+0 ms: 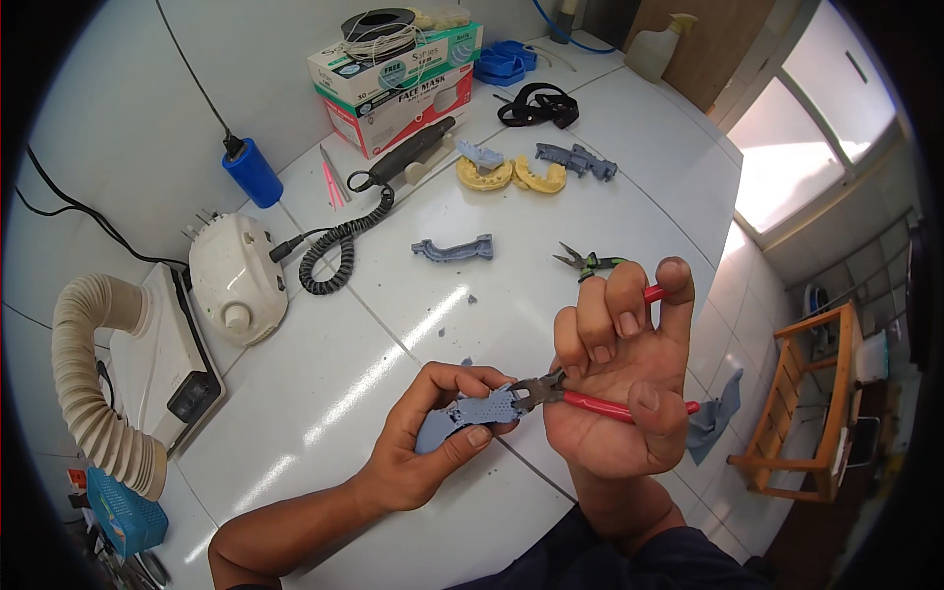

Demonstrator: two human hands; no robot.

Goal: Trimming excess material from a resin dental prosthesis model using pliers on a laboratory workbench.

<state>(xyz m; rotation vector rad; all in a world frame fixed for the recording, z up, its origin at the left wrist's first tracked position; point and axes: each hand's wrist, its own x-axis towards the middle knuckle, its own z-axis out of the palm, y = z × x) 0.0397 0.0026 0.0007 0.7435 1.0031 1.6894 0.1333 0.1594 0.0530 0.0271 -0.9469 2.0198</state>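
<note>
My left hand (418, 457) is closed around a pale blue plastic piece (482, 411) with a perforated, lattice-like surface. My right hand (615, 364), palm turned up with fingers curled, holds red-handled cutting pliers (590, 401), whose metal jaws are at the piece's right end. A second, black-and-green pair of pliers (585, 261) lies just beyond that hand. A curved grey-blue plastic part (452, 249) rests on the white tiled worktop (315, 393), with small blue scraps near it. Farther back sit yellow dental models (484, 177) and another grey-blue part (575, 161).
At left are a hose (88, 374) and white control box (236, 275) with a coiled cord to a handpiece (413, 147). Behind are stacked boxes (393, 88), a blue cylinder (254, 172), black straps (538, 106) and a spray bottle (654, 49). A wooden stand (777, 413) is at right.
</note>
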